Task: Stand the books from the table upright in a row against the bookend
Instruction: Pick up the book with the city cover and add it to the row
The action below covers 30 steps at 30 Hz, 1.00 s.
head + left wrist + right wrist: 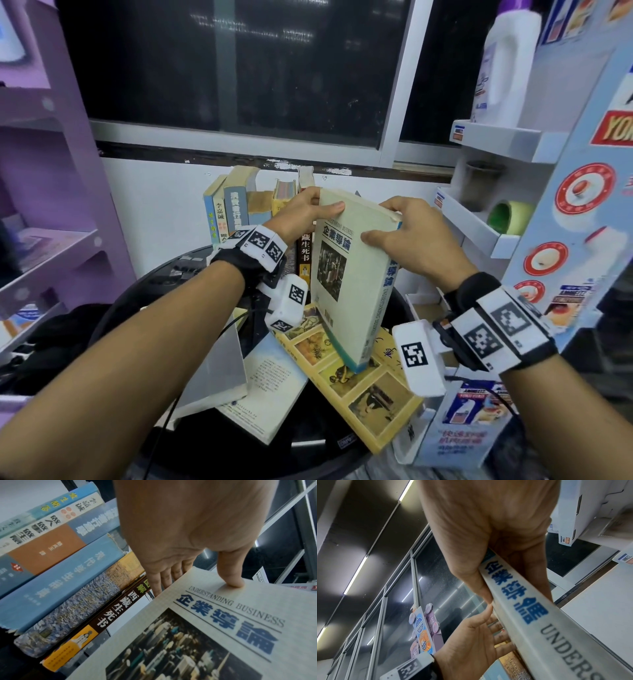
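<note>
A cream book titled "Understanding Business" point(349, 274) is held tilted, its lower corner resting on a yellow picture-covered book point(363, 390) that lies flat. My left hand point(325, 207) pinches its top left corner, thumb on the cover point(231, 581) and fingers behind. My right hand point(387, 222) grips the top by the spine point(530, 615), thumb on the cover. Just behind the left hand a row of upright books point(236, 209) stands against the wall, spines outward point(68, 568). A pale book point(274, 383) lies flat on the black round table point(239, 452).
A grey flat plate point(212, 370) leans by the pale book. A purple shelf unit point(51, 205) stands on the left. A white display rack on the right carries a tape roll point(510, 216) and a white bottle point(503, 68). A printed carton point(462, 438) sits at the lower right.
</note>
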Available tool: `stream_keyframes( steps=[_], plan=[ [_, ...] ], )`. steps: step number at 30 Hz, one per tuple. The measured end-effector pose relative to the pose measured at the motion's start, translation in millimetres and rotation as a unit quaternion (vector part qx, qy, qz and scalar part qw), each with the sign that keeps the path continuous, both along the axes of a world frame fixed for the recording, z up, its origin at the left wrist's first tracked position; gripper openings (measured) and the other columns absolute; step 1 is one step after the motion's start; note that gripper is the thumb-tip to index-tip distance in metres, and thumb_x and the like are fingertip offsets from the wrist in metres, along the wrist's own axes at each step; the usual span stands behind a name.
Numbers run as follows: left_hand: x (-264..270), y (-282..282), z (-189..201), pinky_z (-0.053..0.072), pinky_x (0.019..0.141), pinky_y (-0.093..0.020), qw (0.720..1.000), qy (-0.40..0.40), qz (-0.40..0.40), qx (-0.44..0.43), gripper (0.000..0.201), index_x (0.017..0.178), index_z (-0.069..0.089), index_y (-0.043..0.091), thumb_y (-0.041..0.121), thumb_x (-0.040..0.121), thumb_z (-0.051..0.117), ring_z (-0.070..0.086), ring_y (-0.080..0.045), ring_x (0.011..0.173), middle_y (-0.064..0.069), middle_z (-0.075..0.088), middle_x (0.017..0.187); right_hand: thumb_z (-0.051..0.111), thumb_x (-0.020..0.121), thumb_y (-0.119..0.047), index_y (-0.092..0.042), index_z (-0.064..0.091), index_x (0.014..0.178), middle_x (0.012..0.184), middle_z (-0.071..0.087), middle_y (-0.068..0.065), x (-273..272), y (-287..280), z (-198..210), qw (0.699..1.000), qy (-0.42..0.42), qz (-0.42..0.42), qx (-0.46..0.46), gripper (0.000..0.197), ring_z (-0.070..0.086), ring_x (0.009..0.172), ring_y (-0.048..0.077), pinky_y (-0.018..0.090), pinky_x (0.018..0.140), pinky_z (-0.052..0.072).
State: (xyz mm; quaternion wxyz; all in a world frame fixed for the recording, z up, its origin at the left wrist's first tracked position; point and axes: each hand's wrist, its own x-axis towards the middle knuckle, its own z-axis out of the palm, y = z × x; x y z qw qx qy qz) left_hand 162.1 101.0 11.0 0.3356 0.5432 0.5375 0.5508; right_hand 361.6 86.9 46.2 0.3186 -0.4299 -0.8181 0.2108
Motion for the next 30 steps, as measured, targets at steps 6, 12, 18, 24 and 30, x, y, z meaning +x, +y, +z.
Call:
stream_keyframes(
  steps=[6,12,18,24,30],
  plan=[
    [-12.9,3.2,9.6,0.047,0.096,-0.03,0.989,0.074,0.101,0.08,0.044,0.13,0.052,0.016,0.019,0.088,0.066,0.056,-0.012,0.11,0.002,0.06,0.117,0.072,0.085,-0.025,-0.02,0.057,0.112,0.111,0.067,0.007,-3.4,8.1,1.6,1.0,0.014,-0.009,0.003,0.031,0.066,0.095,0.023,0.037,0.076,0.059],
    [-35.3,10.1,14.9,0.044,0.1,-0.034,0.961,0.161,0.197,0.111,0.043,0.13,0.053,0.02,0.025,0.088,0.064,0.053,-0.011,0.115,0.005,0.059,0.123,0.071,0.086,-0.026,-0.022,0.056,0.112,0.113,0.065,0.007,-9.7,23.4,1.4,0.999,0.021,-0.026,0.011,0.031,0.065,0.097,0.024,0.034,0.075,0.057],
    [-51.6,23.0,8.8,0.034,0.103,-0.034,0.934,0.281,0.212,0.065,0.051,0.138,0.047,0.02,0.035,0.091,0.06,0.044,-0.017,0.128,-0.001,0.05,0.14,0.069,0.088,-0.025,-0.019,0.056,0.117,0.117,0.065,0.008,-25.0,42.3,-1.0,0.999,0.024,-0.038,0.025,0.032,0.06,0.09,0.019,0.025,0.064,0.05],
    [-67.6,40.9,7.7,0.021,0.111,-0.034,0.91,0.37,0.186,-0.001,0.054,0.14,0.045,0.021,0.041,0.092,0.057,0.035,-0.02,0.136,-0.004,0.042,0.148,0.067,0.09,-0.025,-0.017,0.054,0.124,0.122,0.059,0.009,-48.9,65.2,0.6,0.997,0.029,-0.06,0.041,0.038,0.057,0.109,0.025,0.03,0.075,0.051],
    [-78.7,50.6,6.8,0.023,0.114,-0.038,0.931,0.343,0.124,-0.01,0.057,0.142,0.043,0.026,0.043,0.089,0.06,0.032,-0.019,0.138,-0.002,0.038,0.149,0.067,0.089,-0.027,-0.017,0.053,0.128,0.125,0.059,0.01,-81.1,86.1,-5.8,0.996,0.041,-0.063,0.054,0.043,0.057,0.113,0.029,0.033,0.08,0.052]
  ],
)
